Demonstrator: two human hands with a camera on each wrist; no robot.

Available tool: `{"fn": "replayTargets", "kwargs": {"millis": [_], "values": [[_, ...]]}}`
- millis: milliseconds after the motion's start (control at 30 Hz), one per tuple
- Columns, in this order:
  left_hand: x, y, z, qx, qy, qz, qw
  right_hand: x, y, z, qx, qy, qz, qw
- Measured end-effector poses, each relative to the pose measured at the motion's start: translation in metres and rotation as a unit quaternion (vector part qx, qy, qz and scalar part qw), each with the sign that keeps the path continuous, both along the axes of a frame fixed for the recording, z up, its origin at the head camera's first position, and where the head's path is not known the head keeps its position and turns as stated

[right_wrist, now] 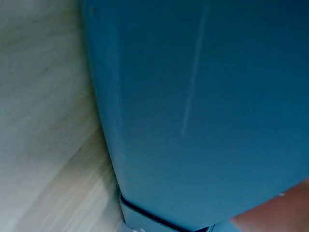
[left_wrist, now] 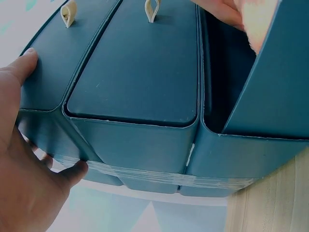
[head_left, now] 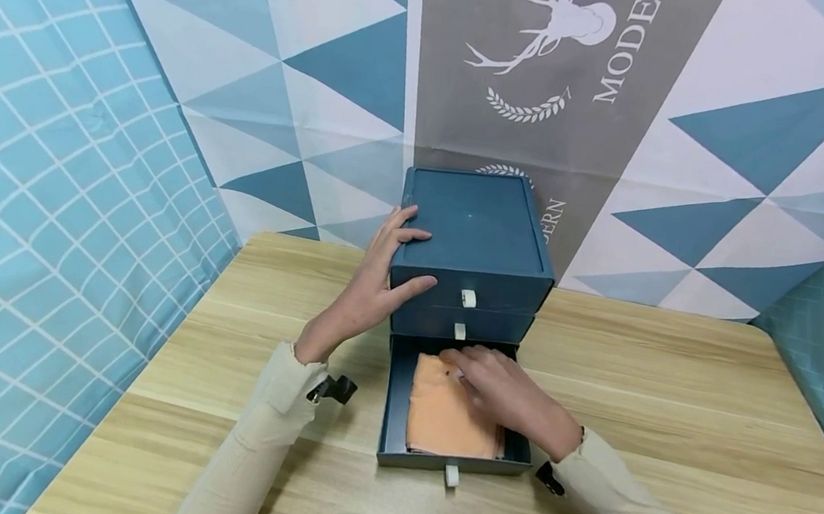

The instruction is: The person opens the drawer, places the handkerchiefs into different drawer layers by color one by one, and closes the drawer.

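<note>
A dark blue three-drawer box [head_left: 479,222] stands on the table, its bottom drawer [head_left: 397,406] pulled out. A folded orange cloth [head_left: 443,419] lies inside that drawer. My left hand [head_left: 371,286] rests against the box's upper left side, fingers spread over the top edge and thumb [left_wrist: 28,63] on the top drawer's front. Inside the open drawer, my right hand [head_left: 511,393] pinches the cloth at its far edge; the palm side is hidden. In the left wrist view, its fingers [left_wrist: 222,9] sit right beside the cloth [left_wrist: 258,21]. The right wrist view shows mostly the drawer's blue side [right_wrist: 193,106].
Each drawer front carries a pale pull tab, such as the lowest tab [head_left: 452,476]. Clear tape [left_wrist: 169,178] runs across the box's side. The wooden table [head_left: 676,402] reaches back to a patterned wall covering [head_left: 339,90]. Both wrists wear small black mounts.
</note>
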State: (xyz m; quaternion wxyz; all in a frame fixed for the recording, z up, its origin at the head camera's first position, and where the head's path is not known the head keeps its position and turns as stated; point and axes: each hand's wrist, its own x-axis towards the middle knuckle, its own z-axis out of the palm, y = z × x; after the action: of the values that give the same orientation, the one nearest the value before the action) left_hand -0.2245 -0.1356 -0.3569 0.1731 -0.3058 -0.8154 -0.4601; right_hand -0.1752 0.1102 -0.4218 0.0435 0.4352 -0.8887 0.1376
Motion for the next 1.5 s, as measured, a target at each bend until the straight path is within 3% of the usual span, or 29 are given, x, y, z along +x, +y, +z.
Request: {"fn": "replayTargets", "kwargs": {"millis": [100,267,533,600,700,900,1000,1067,1200,1300,1433,1500], "values": [[0.000,0.001,0.001,-0.002,-0.001,0.000,1.0000,0.001,0.003,0.000,-0.008,0.022,-0.014,0.9996],[-0.001,0.002,0.000,0.004,-0.003,-0.006,1.0000,0.008,0.010,0.005,-0.028,-0.001,-0.022,0.9994],[0.000,0.000,-0.001,0.003,-0.009,-0.004,0.9999,0.041,0.026,0.025,-0.079,-0.015,-0.047,0.9957],[0.001,0.000,0.000,0.002,-0.010,-0.002,0.9999,0.053,0.030,0.029,-0.107,-0.044,-0.061,0.9914],[0.004,0.002,0.003,0.006,-0.017,-0.001,0.9998,0.069,0.034,0.032,-0.154,-0.119,-0.065,0.9788],[0.022,0.008,0.024,0.021,-0.034,-0.008,0.9992,0.093,0.039,0.027,-0.199,-0.278,-0.031,0.9392],[0.028,0.010,0.030,0.020,-0.035,-0.009,0.9992,0.101,0.042,0.021,-0.215,-0.351,-0.019,0.9112],[0.029,0.010,0.032,0.019,-0.036,-0.008,0.9991,0.106,0.044,0.015,-0.230,-0.404,-0.005,0.8854],[0.028,0.010,0.031,0.020,-0.034,-0.010,0.9992,0.112,0.047,0.001,-0.246,-0.523,0.025,0.8160],[0.028,0.010,0.031,0.020,-0.032,-0.011,0.9992,0.115,0.049,-0.009,-0.250,-0.568,0.032,0.7834],[0.028,0.010,0.031,0.021,-0.032,-0.012,0.9992,0.116,0.053,-0.018,-0.264,-0.579,0.017,0.7716],[0.028,0.009,0.031,0.024,-0.031,-0.013,0.9991,0.117,0.053,-0.022,-0.269,-0.590,0.008,0.7612]]}}
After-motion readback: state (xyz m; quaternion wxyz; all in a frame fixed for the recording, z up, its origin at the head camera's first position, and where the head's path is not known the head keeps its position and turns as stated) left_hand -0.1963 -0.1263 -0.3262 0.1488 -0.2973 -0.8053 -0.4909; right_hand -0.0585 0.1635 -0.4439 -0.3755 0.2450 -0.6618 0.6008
